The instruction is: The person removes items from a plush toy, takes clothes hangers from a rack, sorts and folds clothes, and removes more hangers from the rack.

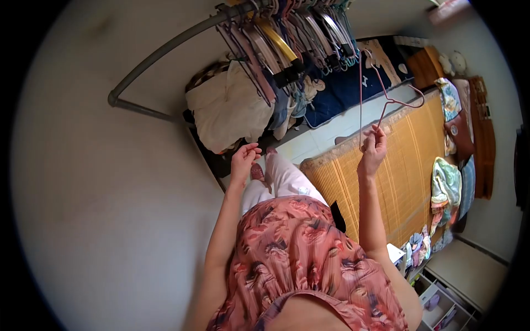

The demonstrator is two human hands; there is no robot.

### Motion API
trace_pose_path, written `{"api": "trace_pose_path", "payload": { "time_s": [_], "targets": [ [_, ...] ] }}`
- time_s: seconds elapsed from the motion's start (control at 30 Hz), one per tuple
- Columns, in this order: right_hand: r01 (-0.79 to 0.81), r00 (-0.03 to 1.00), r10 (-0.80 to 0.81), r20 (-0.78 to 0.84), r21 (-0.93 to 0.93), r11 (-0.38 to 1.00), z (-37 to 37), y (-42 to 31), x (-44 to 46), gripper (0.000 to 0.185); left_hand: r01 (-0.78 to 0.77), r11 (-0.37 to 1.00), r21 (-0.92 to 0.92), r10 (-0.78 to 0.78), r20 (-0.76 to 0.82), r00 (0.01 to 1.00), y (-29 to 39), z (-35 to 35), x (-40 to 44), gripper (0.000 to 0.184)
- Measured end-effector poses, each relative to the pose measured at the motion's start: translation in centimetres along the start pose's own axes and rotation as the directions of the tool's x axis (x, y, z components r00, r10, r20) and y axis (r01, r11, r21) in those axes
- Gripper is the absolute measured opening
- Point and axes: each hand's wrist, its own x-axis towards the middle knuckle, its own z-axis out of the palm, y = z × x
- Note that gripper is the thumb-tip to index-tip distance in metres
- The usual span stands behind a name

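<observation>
A thin pink clothes hanger (388, 101) is in my right hand (374, 153), its hook and arms pointing up and away from me. My fingers pinch it at one bar, above the mat-covered bed. My left hand (244, 164) is held out at waist height, loosely curled with the fingers slightly apart and nothing visible in it. Beyond it lies a heap of cream-coloured cloth (229, 110). Many hangers (287, 41) in pink, white, yellow and teal hang packed together on a grey metal rail (182, 37) above that heap.
A bed with a woven bamboo mat (408, 160) fills the right side, with folded cloths (446, 182) along its far edge. A dark blue patterned cloth (337, 99) lies at the back. A plain wall (110, 209) is on the left. Open drawers (441, 306) stand at lower right.
</observation>
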Motion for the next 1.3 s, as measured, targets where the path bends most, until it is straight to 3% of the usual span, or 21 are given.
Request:
{"api": "trace_pose_path", "payload": {
  "time_s": [0.17,0.27,0.4,0.47,0.6,0.77,0.8,0.87,0.9,1.0,1.07,1.1,1.13,1.2,1.23,1.27,1.3],
  "targets": [
    [-0.343,0.939,0.344,-0.006,0.042,0.938,-1.0,4.3,0.2,0.016,0.047,0.999,0.013,-0.047,0.011,0.999,-0.8,0.2,2.3,0.023],
    [-0.627,0.776,0.626,0.078,-0.006,0.779,-1.0,6.8,0.3,0.017,0.089,0.996,0.029,-0.088,-0.041,0.995,-2.6,-0.2,4.2,0.023],
    [-0.774,0.582,0.778,0.237,-0.134,0.619,0.3,9.1,1.6,0.015,0.156,0.986,0.060,-0.148,-0.109,0.983,-4.5,-0.2,6.5,0.025],
    [-0.793,0.489,0.809,0.325,-0.221,0.568,0.9,10.9,3.1,0.023,0.173,0.985,0.026,-0.166,-0.172,0.971,-4.7,0.8,7.5,0.025],
    [-0.714,0.313,0.843,0.438,-0.477,0.513,3.4,13.6,7.1,0.013,0.172,0.983,-0.058,-0.182,-0.305,0.935,-6.9,3.5,10.5,0.025],
    [-0.374,0.131,0.859,0.494,-0.778,0.505,5.6,15.7,12.9,0.016,0.101,0.967,-0.234,-0.203,-0.469,0.859,-9.4,9.1,10.4,0.027],
    [-0.322,0.106,0.864,0.492,-0.805,0.498,5.9,16.2,14.0,0.018,0.104,0.983,-0.148,-0.165,-0.494,0.853,-9.4,10.1,10.1,0.025],
    [-0.309,0.166,0.865,0.474,-0.808,0.502,6.5,17.0,15.0,0.014,0.131,0.968,-0.215,-0.228,-0.530,0.817,-10.6,11.8,10.0,0.023],
    [-0.307,0.189,0.860,0.474,-0.803,0.511,6.7,17.6,15.1,0.011,0.104,0.979,-0.177,-0.187,-0.561,0.806,-11.9,12.1,10.2,0.023],
    [-0.350,0.233,0.840,0.490,-0.764,0.542,8.0,19.4,14.7,0.007,0.069,0.998,-0.008,-0.059,-0.623,0.780,-15.3,11.1,11.4,0.025],
    [-0.365,0.309,0.750,0.585,-0.655,0.662,8.7,22.3,14.5,0.007,0.087,0.982,0.167,0.039,-0.632,0.774,-15.8,8.8,13.0,0.025],
    [-0.283,0.376,0.710,0.595,-0.656,0.699,9.6,23.6,14.2,0.006,0.188,0.948,0.255,0.013,-0.624,0.781,-14.5,7.4,13.5,0.029],
    [-0.252,0.424,0.690,0.587,-0.656,0.712,10.7,24.9,13.8,0.006,0.207,0.875,0.438,0.115,-0.604,0.789,-14.5,5.9,14.5,0.039],
    [-0.238,0.513,0.637,0.576,-0.618,0.749,12.5,27.9,13.1,0.006,0.258,0.771,0.582,0.199,-0.606,0.770,-14.3,3.5,17.3,0.054],
    [-0.145,0.543,0.580,0.608,-0.613,0.777,13.2,29.3,12.6,0.005,0.235,0.684,0.691,0.324,-0.576,0.751,-15.6,2.0,19.6,0.065],
    [-0.178,0.557,0.525,0.644,-0.525,0.832,12.7,32.8,13.0,0.004,0.217,0.581,0.784,0.438,-0.527,0.728,-16.9,0.8,21.8,0.076],
    [-0.142,0.553,0.482,0.680,-0.493,0.858,12.9,33.9,12.5,0.004,0.245,0.505,0.828,0.433,-0.488,0.758,-16.6,-0.1,23.1,0.086]
  ]
}}
